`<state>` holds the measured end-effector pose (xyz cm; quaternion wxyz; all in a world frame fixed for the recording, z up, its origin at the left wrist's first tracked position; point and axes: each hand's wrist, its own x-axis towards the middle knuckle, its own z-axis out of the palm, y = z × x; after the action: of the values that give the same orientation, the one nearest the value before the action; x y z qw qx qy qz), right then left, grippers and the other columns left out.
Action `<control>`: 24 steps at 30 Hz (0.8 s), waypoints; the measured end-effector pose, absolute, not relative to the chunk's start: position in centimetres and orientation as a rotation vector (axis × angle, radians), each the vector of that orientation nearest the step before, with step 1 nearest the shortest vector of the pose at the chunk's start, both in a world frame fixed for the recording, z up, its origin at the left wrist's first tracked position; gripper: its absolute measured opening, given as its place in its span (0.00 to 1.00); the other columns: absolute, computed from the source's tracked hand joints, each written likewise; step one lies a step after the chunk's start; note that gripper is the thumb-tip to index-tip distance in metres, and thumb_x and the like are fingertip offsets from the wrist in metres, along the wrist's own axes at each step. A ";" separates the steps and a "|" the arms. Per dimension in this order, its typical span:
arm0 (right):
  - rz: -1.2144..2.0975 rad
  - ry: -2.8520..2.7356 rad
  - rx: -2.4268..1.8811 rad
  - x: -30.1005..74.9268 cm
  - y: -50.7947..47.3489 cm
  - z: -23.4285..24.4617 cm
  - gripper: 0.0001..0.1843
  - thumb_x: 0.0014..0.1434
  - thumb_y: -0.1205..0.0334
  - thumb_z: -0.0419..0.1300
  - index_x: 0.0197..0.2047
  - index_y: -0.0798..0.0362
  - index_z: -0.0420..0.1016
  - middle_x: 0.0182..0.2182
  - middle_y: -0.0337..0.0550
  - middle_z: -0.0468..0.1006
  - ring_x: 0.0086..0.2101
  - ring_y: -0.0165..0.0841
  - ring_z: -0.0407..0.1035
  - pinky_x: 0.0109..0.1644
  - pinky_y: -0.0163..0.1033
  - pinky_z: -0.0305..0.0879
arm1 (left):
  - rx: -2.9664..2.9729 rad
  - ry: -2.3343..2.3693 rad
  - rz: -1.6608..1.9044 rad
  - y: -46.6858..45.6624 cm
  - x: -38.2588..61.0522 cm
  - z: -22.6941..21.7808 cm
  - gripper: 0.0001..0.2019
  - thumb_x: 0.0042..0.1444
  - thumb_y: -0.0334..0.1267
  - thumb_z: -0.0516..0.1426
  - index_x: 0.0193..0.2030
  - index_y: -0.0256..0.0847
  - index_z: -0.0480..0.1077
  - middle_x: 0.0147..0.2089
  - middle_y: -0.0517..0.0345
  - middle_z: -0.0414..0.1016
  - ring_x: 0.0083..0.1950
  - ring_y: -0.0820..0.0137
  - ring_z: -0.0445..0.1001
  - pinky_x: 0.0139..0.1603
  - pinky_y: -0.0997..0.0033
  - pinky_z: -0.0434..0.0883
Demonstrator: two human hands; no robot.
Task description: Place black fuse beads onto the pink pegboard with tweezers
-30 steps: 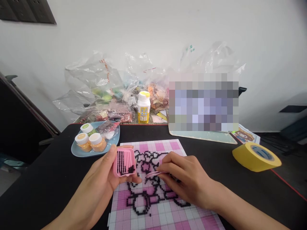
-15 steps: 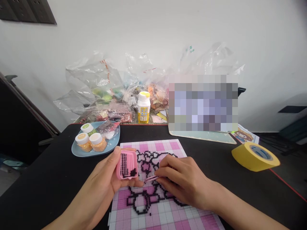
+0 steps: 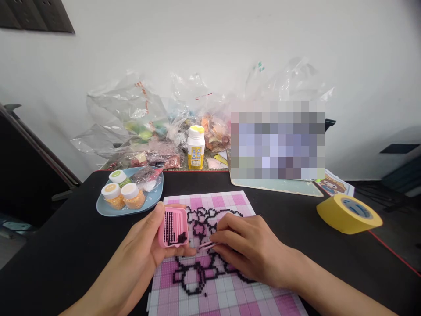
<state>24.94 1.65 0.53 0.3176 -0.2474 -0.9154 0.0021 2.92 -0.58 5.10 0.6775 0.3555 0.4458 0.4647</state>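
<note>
My left hand holds a small pink ridged tray with black beads in it, tilted up over the left side of the pegboard. My right hand pinches pink tweezers, tips pointing left toward the tray's lower edge. Under both hands lies a pink-and-white checked pegboard with a black bead outline set on it. The right hand hides part of the outline.
A blue plate with three white-capped bead jars sits at the back left. A yellow-capped bottle, clear bags of beads and a blurred box stand along the wall. A yellow tape roll lies right on the black table.
My left hand brought the pink tray slightly right and nearer the tweezers. My right hand slid a little down and left on the pegboard; since half a second ago almost nothing moved.
</note>
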 end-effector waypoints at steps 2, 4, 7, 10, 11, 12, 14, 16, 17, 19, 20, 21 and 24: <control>0.006 -2.409 -0.651 24.9 1.7 0.6 0.08 0.69 0.66 0.52 0.42 0.56 0.72 0.33 0.43 0.74 0.26 0.29 0.66 0.26 0.34 0.59 | 0.796 1.001 1.046 -0.6 2.9 5.1 0.17 0.62 0.50 0.56 0.34 0.40 0.79 0.34 0.54 0.76 0.38 0.62 0.70 0.43 0.53 0.79; 0.007 -2.410 -0.652 24.9 1.6 0.7 0.08 0.69 0.66 0.52 0.42 0.56 0.73 0.33 0.43 0.74 0.26 0.29 0.67 0.26 0.34 0.60 | 0.792 0.997 1.047 -0.6 2.9 5.1 0.16 0.62 0.50 0.56 0.35 0.41 0.79 0.34 0.54 0.76 0.39 0.62 0.70 0.43 0.54 0.79; 0.007 -2.407 -0.647 24.9 1.6 0.8 0.09 0.69 0.66 0.51 0.42 0.56 0.72 0.33 0.43 0.74 0.27 0.29 0.67 0.26 0.34 0.60 | 0.799 0.989 1.045 -0.6 3.0 5.2 0.16 0.63 0.49 0.55 0.36 0.41 0.80 0.35 0.54 0.77 0.39 0.62 0.71 0.42 0.56 0.79; 0.006 -2.397 -0.645 25.0 1.6 0.7 0.09 0.69 0.66 0.51 0.42 0.56 0.72 0.33 0.43 0.74 0.27 0.29 0.68 0.26 0.33 0.61 | 0.819 0.973 1.037 -0.6 3.0 5.3 0.15 0.63 0.48 0.56 0.39 0.41 0.80 0.37 0.53 0.79 0.43 0.59 0.72 0.43 0.56 0.79; 0.014 -2.392 -0.650 25.0 1.6 0.6 0.09 0.69 0.66 0.51 0.42 0.56 0.72 0.33 0.43 0.74 0.27 0.29 0.69 0.26 0.33 0.62 | 0.821 0.965 1.035 -0.6 3.0 5.3 0.15 0.63 0.48 0.56 0.41 0.41 0.80 0.37 0.52 0.79 0.45 0.58 0.73 0.43 0.56 0.79; 0.022 -2.387 -0.654 25.0 1.6 0.6 0.09 0.69 0.66 0.51 0.42 0.56 0.72 0.33 0.43 0.74 0.28 0.29 0.69 0.26 0.33 0.62 | 0.821 0.960 1.034 -0.6 3.0 5.2 0.15 0.63 0.47 0.56 0.42 0.42 0.80 0.37 0.52 0.79 0.46 0.57 0.73 0.43 0.56 0.78; 0.034 -2.375 -0.659 25.0 1.6 0.6 0.08 0.69 0.66 0.52 0.42 0.56 0.72 0.33 0.43 0.74 0.28 0.29 0.69 0.26 0.34 0.63 | 0.822 0.961 1.035 -0.6 2.9 5.0 0.15 0.63 0.48 0.56 0.42 0.41 0.79 0.39 0.52 0.79 0.47 0.56 0.73 0.43 0.56 0.78; 0.030 -2.350 -0.657 25.0 1.6 0.6 0.07 0.68 0.66 0.52 0.43 0.56 0.72 0.33 0.44 0.74 0.29 0.30 0.70 0.27 0.34 0.63 | 0.821 0.972 1.044 -0.6 2.9 4.8 0.15 0.62 0.49 0.57 0.39 0.40 0.79 0.38 0.52 0.78 0.43 0.59 0.73 0.42 0.57 0.78; 0.025 -2.330 -0.657 25.0 1.6 0.7 0.08 0.69 0.66 0.52 0.43 0.56 0.72 0.33 0.44 0.75 0.29 0.30 0.70 0.27 0.34 0.64 | 0.823 0.974 1.048 -0.5 2.9 4.7 0.16 0.62 0.50 0.57 0.37 0.40 0.79 0.36 0.53 0.78 0.40 0.61 0.72 0.41 0.57 0.78; 0.016 -2.273 -0.656 25.0 1.5 0.9 0.08 0.69 0.66 0.52 0.44 0.56 0.72 0.34 0.44 0.75 0.30 0.29 0.70 0.27 0.33 0.65 | 0.836 0.967 1.045 -0.5 2.8 4.5 0.17 0.62 0.51 0.56 0.37 0.40 0.79 0.32 0.56 0.76 0.35 0.64 0.70 0.38 0.58 0.78; 0.010 -2.240 -0.653 24.9 1.5 0.9 0.08 0.69 0.66 0.52 0.45 0.56 0.72 0.34 0.44 0.74 0.31 0.29 0.70 0.28 0.32 0.65 | 0.849 0.957 1.040 -0.5 2.8 4.5 0.17 0.63 0.51 0.55 0.38 0.41 0.79 0.31 0.57 0.76 0.34 0.65 0.70 0.38 0.59 0.77; 0.005 -2.211 -0.650 24.9 1.5 1.0 0.08 0.68 0.67 0.52 0.45 0.56 0.72 0.34 0.44 0.74 0.31 0.29 0.70 0.28 0.32 0.66 | 0.868 0.943 1.035 -0.5 2.8 4.5 0.16 0.64 0.50 0.54 0.40 0.42 0.79 0.32 0.57 0.76 0.34 0.65 0.70 0.39 0.61 0.76; -0.008 -2.167 -0.636 24.8 1.4 1.2 0.08 0.68 0.69 0.52 0.47 0.56 0.71 0.34 0.44 0.74 0.33 0.29 0.70 0.30 0.32 0.68 | 0.914 0.917 0.996 -0.6 2.7 4.5 0.15 0.65 0.48 0.54 0.47 0.45 0.77 0.38 0.57 0.79 0.37 0.65 0.72 0.41 0.64 0.74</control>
<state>24.79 1.38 1.17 0.4272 -0.2546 -0.8676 -0.0034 2.68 -0.65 4.46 0.6847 0.4078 0.4091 0.4445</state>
